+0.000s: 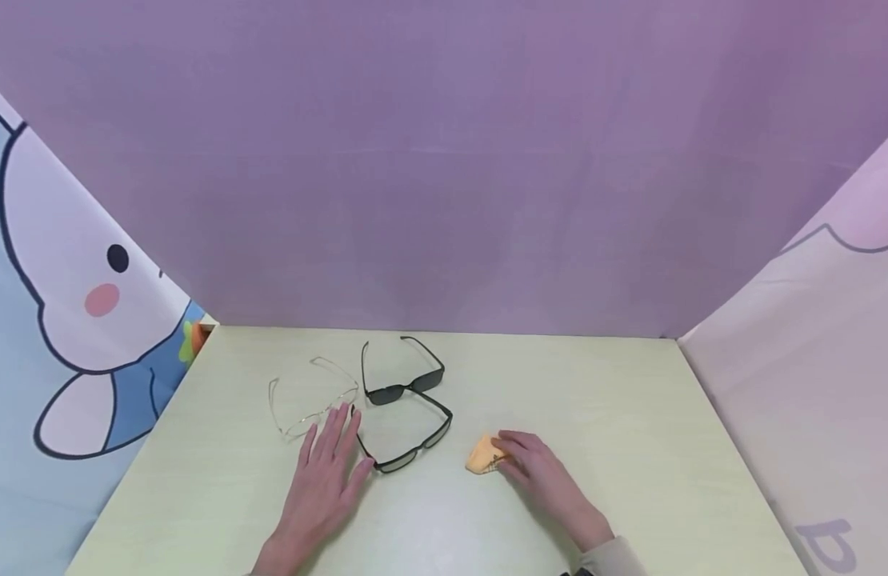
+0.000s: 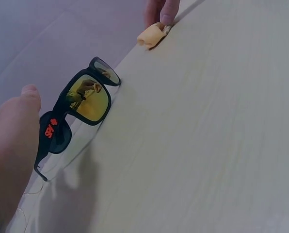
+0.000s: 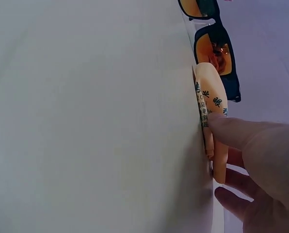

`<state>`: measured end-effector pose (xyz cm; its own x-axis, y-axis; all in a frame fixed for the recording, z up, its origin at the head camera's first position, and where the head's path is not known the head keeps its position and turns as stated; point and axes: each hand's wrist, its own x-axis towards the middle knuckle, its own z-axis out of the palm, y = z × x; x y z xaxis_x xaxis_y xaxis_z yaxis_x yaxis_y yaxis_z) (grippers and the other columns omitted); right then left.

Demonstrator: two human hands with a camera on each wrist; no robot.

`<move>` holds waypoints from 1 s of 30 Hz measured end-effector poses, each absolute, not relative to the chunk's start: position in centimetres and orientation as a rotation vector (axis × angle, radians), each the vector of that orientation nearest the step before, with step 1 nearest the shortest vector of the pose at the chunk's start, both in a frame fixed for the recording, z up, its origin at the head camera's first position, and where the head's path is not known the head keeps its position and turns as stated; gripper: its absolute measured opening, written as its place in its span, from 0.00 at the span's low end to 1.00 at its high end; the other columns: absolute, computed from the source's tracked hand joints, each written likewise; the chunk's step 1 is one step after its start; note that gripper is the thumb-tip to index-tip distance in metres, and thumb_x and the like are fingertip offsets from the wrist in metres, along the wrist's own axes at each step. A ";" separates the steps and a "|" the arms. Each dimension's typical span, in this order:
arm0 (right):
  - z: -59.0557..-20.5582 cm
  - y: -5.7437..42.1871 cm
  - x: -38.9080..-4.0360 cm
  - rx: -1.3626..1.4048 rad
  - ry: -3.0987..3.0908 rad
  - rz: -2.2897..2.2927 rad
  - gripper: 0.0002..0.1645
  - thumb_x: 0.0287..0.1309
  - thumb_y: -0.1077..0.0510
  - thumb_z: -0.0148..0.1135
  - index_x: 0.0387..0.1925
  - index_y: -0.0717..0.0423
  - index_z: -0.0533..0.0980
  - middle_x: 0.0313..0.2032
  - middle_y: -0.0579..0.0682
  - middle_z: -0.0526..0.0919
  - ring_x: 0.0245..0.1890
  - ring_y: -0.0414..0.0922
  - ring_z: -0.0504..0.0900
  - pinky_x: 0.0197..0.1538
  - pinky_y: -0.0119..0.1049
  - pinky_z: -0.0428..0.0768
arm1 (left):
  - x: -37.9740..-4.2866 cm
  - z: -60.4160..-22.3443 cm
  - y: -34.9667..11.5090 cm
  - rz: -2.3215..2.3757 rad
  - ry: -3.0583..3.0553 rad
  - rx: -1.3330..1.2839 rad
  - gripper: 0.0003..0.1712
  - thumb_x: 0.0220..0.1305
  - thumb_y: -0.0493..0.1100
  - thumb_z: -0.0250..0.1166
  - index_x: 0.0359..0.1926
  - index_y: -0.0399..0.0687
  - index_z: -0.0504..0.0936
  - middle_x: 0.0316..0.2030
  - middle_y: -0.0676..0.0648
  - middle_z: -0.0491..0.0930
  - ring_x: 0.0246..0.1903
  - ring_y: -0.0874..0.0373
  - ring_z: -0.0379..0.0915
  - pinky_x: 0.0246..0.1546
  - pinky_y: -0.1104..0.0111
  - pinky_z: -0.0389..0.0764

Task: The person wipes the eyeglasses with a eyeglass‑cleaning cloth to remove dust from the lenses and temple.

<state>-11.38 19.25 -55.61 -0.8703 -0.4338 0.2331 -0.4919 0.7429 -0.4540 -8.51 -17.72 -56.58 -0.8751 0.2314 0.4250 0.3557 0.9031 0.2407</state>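
My left hand (image 1: 322, 480) lies with straight fingers beside black-framed sunglasses (image 1: 399, 462), its thumb and fingertips right at their left side. Yellow-tinted reflections show in the lenses (image 2: 90, 101) in the left wrist view, with red lettering on one temple arm. Close by the left fingertips are thin wire-framed glasses (image 1: 310, 418), partly covered by the hand. Over to the right, my right hand (image 1: 548, 480) pinches a folded orange cloth (image 1: 482, 456) low at the table. Dark printed characters run along the cloth (image 3: 213, 94) in the right wrist view.
A second pair of dark sunglasses (image 1: 388, 394) lies behind the first, temple arms pointing away. All stand on a pale table (image 1: 595, 384). A purple curtain (image 1: 444, 200) closes off the back, and printed cloth panels (image 1: 811, 360) flank both sides.
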 end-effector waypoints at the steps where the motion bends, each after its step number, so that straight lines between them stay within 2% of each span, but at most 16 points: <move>1: -55.7 19.2 -11.4 0.754 -2.822 0.767 0.23 0.61 0.57 0.72 0.57 0.58 0.82 0.59 0.55 0.82 0.60 0.53 0.79 0.63 0.52 0.79 | -8.5 -56.6 -17.7 -0.441 -2.671 -0.432 0.42 0.76 0.58 0.52 0.81 0.45 0.52 0.82 0.44 0.44 0.78 0.40 0.50 0.80 0.53 0.34; 7: -55.8 19.0 -11.7 0.760 -2.742 0.729 0.14 0.53 0.61 0.77 0.43 0.55 0.85 0.45 0.45 0.85 0.46 0.43 0.80 0.51 0.39 0.85 | -8.5 -56.7 -17.8 -0.435 -2.673 -0.439 0.41 0.76 0.57 0.52 0.81 0.44 0.53 0.82 0.44 0.44 0.78 0.40 0.49 0.80 0.56 0.29; 11: -55.5 19.0 -11.7 0.750 -2.742 0.745 0.10 0.53 0.64 0.76 0.39 0.53 0.85 0.40 0.43 0.85 0.41 0.41 0.81 0.47 0.37 0.85 | -8.5 -56.7 -17.8 -0.430 -2.681 -0.439 0.41 0.76 0.57 0.52 0.81 0.44 0.53 0.82 0.44 0.43 0.78 0.40 0.48 0.80 0.57 0.28; 16: -55.2 19.1 -11.5 0.683 -2.710 0.888 0.10 0.56 0.65 0.75 0.39 0.51 0.84 0.37 0.41 0.85 0.39 0.38 0.81 0.43 0.34 0.84 | -8.5 -56.7 -17.7 -0.434 -2.677 -0.442 0.41 0.76 0.57 0.53 0.81 0.44 0.53 0.82 0.44 0.44 0.78 0.39 0.49 0.80 0.57 0.29; 21: -54.5 19.4 -11.3 0.676 -2.571 0.973 0.14 0.52 0.67 0.76 0.40 0.52 0.83 0.35 0.41 0.85 0.36 0.35 0.80 0.40 0.31 0.85 | -8.5 -56.7 -17.7 -0.436 -2.685 -0.434 0.41 0.77 0.57 0.52 0.81 0.44 0.54 0.82 0.44 0.44 0.79 0.41 0.47 0.80 0.56 0.29; 25: -53.9 19.8 -11.3 0.666 -2.492 0.996 0.16 0.49 0.69 0.77 0.40 0.53 0.83 0.36 0.41 0.85 0.36 0.34 0.80 0.38 0.30 0.85 | -8.4 -56.9 -17.7 -0.452 -2.695 -0.426 0.40 0.77 0.57 0.51 0.81 0.44 0.53 0.82 0.45 0.43 0.81 0.46 0.42 0.80 0.56 0.30; 30: -53.4 20.1 -11.4 0.665 -2.436 0.990 0.18 0.49 0.70 0.77 0.41 0.54 0.83 0.37 0.42 0.85 0.37 0.35 0.79 0.37 0.30 0.84 | -8.5 -56.9 -17.8 -0.445 -2.698 -0.436 0.41 0.77 0.57 0.52 0.81 0.45 0.53 0.82 0.45 0.44 0.81 0.46 0.41 0.80 0.56 0.29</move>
<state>-11.42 20.13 -53.44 -0.7941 -0.2686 0.5451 -0.5728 0.6307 -0.5235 -8.48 -17.79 -56.86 -0.8834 0.2379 0.4038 0.3550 0.9021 0.2451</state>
